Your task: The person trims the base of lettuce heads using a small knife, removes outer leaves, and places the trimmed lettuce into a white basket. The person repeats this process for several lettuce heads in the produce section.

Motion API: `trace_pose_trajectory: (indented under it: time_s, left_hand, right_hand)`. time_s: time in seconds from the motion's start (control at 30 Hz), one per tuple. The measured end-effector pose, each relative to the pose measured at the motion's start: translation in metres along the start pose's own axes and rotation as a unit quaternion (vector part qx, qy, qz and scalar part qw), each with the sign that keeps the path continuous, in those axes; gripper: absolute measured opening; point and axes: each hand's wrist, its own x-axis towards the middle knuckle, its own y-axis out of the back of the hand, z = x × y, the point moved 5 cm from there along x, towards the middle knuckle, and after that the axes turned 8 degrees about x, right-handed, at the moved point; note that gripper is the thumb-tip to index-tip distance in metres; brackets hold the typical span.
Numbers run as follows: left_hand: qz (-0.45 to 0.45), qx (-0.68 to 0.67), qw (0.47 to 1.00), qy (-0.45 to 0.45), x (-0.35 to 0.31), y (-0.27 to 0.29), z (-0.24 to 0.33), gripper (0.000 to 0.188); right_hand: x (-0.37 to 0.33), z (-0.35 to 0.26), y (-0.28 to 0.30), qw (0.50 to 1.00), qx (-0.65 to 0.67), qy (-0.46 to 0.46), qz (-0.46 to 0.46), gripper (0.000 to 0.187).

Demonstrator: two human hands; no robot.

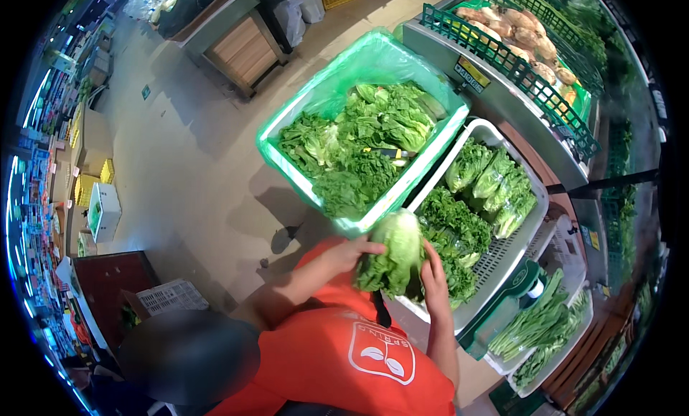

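Lettuce head: a pale green head of lettuce (397, 245) is held up in front of the person's red top (323, 351), at the near corner of the lined crate and by the near left edge of the white basket.
Left hand: the left hand (357, 252) grips the lettuce from its left side, thumb across the leaves.
Right hand: the right hand (433, 274) is pressed to the lettuce's right side, fingers pointing far; its palm side is hidden.
Lined crate: just beyond the lettuce stands a crate with a green plastic liner (337, 61), holding loose leafy greens (391, 115); a yellow and black thing (391, 153) lies among them, too small to tell.
White basket: to the right of the crate, a slotted white basket (507, 252) holds wrapped lettuces (495, 179) at its far end and curly greens (452, 219) nearer.
Near right: long-stemmed greens (527, 323) lie in a white tray, beside a dark green thing (506, 301).
Far right: tan root vegetables (527, 36) fill a dark green crate (470, 34) above a yellow and black tag (471, 74).
Far left: a wooden cabinet (244, 54) stands on the pale floor (194, 143).
Left: a white box (108, 214) sits near yellow baskets (85, 190).
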Motion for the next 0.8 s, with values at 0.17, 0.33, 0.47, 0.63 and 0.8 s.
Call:
trace_pose_trajectory:
  time_s: [0.17, 0.33, 0.47, 0.63, 0.8]
  left_hand:
    - [0.055, -0.070, 0.994, -0.060, -0.034, 0.073, 0.029, 0.069]
    - [0.052, -0.050, 0.997, -0.036, -0.042, 0.120, 0.065, 0.078]
    - [0.019, -0.059, 0.998, 0.011, -0.043, 0.142, 0.097, 0.077]
    - [0.089, -0.057, 0.994, 0.029, -0.043, 0.184, 0.120, 0.079]
    - [0.088, -0.087, 0.992, -0.009, -0.020, 0.203, 0.141, 0.079]
  right_hand:
    - [0.143, 0.018, -0.031, 0.999, -0.029, -0.016, 0.014, 0.027]
    - [0.298, 0.095, -0.017, 0.920, 0.262, -0.230, 0.177, 0.015]
    - [0.328, 0.138, -0.011, 0.815, 0.329, -0.324, 0.350, 0.022]
    - [0.339, 0.166, -0.009, 0.844, 0.253, -0.332, 0.336, 0.015]
    - [0.335, 0.159, -0.006, 0.851, 0.229, -0.322, 0.347, 0.014]
